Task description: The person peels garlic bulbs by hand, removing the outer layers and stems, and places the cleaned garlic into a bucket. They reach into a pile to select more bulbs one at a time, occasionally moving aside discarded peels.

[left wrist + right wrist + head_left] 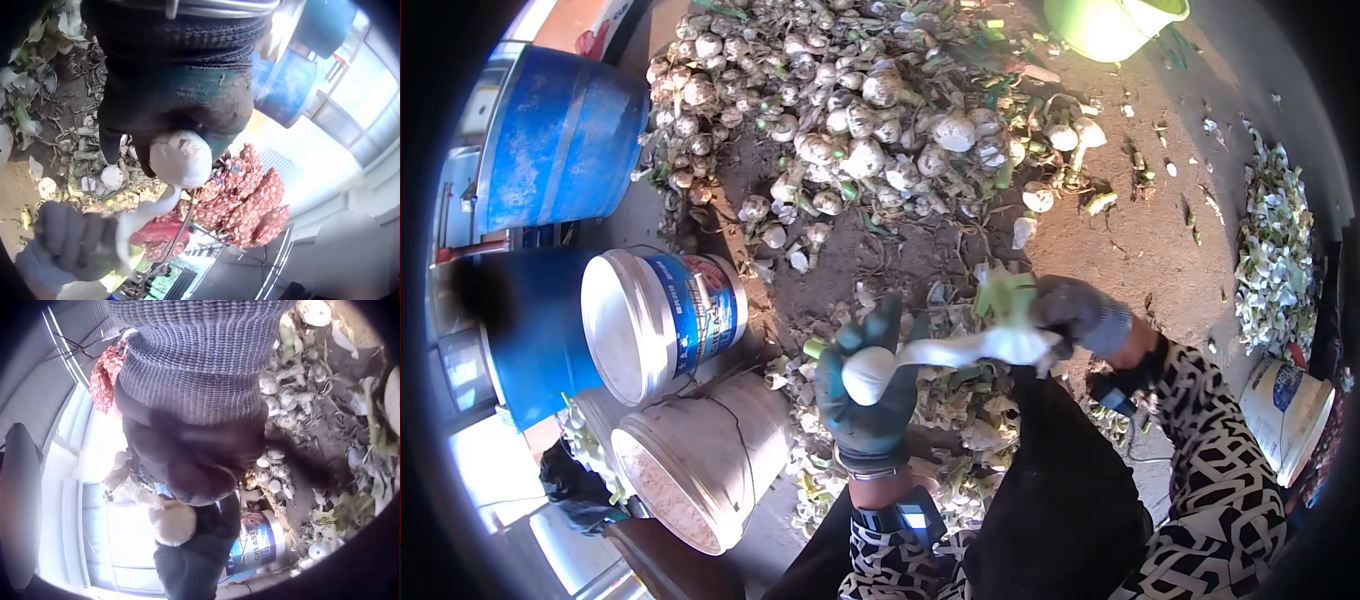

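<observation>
A white garlic bulb (868, 376) with a long pale stem (970, 348) stretches between the two gloved hands. The left hand (865, 400), in a dark green glove, holds the bulb against its palm; the left wrist view shows the bulb (181, 159) beside its fingers. The right hand (1080, 315), in a grey glove, grips the stem near its green cut leaves (1005, 296). In the right wrist view the right hand's curled fingers (200, 478) hide most of the stem.
A large heap of garlic (850, 120) lies ahead on the ground. Left are blue barrels (565, 140), a paint bucket (700, 310) and a white bucket (740, 440). A green tub (1105, 30) stands far right, peelings (1275, 250) and another bucket (1285, 415) at the right edge.
</observation>
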Motion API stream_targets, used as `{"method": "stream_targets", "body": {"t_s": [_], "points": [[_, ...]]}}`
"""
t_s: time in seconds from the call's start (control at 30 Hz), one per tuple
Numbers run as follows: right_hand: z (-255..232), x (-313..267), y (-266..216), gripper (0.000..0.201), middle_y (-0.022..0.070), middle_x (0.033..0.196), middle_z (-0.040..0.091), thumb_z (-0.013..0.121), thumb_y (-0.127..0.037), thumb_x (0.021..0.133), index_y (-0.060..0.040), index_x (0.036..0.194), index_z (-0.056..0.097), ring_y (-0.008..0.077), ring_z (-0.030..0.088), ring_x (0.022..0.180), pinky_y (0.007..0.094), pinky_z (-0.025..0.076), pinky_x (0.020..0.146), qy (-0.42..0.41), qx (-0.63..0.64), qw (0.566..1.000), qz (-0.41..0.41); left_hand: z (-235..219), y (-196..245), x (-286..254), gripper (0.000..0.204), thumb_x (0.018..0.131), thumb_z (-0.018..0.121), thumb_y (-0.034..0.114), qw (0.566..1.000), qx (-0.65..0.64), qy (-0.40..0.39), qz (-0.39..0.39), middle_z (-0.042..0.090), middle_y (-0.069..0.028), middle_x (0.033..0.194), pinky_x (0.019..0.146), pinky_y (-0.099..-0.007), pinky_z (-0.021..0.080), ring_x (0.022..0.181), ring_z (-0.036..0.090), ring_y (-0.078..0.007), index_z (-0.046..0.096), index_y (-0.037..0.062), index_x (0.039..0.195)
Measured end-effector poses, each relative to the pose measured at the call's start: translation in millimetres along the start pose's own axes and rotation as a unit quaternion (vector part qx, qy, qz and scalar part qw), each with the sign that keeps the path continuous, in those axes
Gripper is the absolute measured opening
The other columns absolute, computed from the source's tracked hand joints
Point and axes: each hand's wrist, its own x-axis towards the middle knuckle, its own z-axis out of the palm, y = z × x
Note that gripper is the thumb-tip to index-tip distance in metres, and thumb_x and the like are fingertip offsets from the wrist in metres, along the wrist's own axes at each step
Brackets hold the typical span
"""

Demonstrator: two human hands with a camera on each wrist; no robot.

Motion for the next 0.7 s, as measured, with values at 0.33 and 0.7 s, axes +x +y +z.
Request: {"method": "stream_targets", "body": {"t_s": [0.33,0.7], "points": [[75.0,21.3,-33.6,0.042,0.0130,0.081,0.070,0.068,-0.030,0.085,-0.0122,0.121,0.060,0.0287,0.069,0.075,0.0424,0.053,0.067,-0.115,-0.560,0.806,0.151,-32.1,10.8,-3.1,0.042,0.089,0.056,0.030,0.936,0.284,0.204,0.038,0.063,-0.0071,0.123,0.098,-0.0436,0.043,0.115,0.057,-0.0240,0.058,0.0077,0.125],[-75.7,17.2,-65.1,0.050,0.0178,0.116,0.063,0.062,-0.037,0.086,-0.0132,0.128,0.049,0.0354,0.065,0.097,0.0466,0.052,0.082,0.423,-0.669,0.537,0.292,1.4,272.7,-8.3,0.074,0.089,0.062,0.031,0.958,0.081,0.153,0.229,0.036,-0.0201,0.148,0.110,-0.0396,0.036,0.132,0.041,-0.0279,0.028,-0.0082,0.143]]}}
